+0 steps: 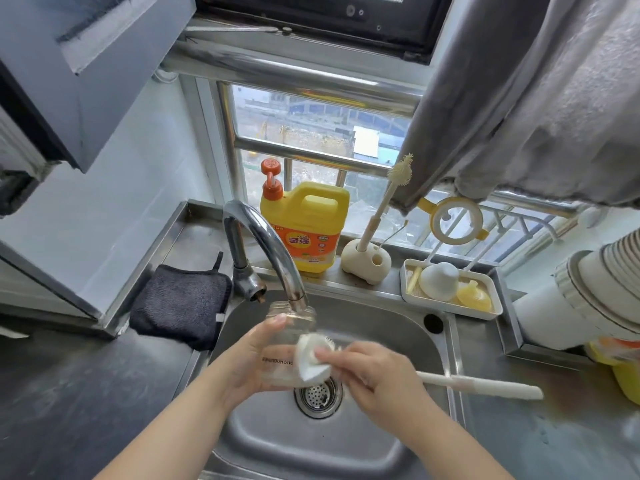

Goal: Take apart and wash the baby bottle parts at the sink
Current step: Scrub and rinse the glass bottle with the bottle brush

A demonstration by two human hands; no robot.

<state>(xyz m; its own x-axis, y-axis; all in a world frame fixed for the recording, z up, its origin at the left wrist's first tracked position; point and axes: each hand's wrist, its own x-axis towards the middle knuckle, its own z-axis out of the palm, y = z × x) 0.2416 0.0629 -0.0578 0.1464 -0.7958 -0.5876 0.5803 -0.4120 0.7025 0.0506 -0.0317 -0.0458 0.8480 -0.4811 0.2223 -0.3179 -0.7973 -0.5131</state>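
A clear glass baby bottle (281,344) is held over the steel sink (388,327), its open mouth just under the faucet spout (273,251). My left hand (254,356) grips the bottle's body from the left. My right hand (375,372) pinches a white sponge brush head (313,362) against the bottle's side; its long white handle (485,384) sticks out to the right over the sink rim. On the right ledge a white tray (446,304) holds a white bottle cap (438,280) and a yellow nipple ring (474,296).
A yellow detergent jug (304,226) with an orange pump stands behind the faucet. A cream brush stand (367,261) with a thin brush sits beside it. A dark cloth (180,303) lies left of the sink. The drain strainer (318,396) is below the hands. Stacked cups (588,292) are at right.
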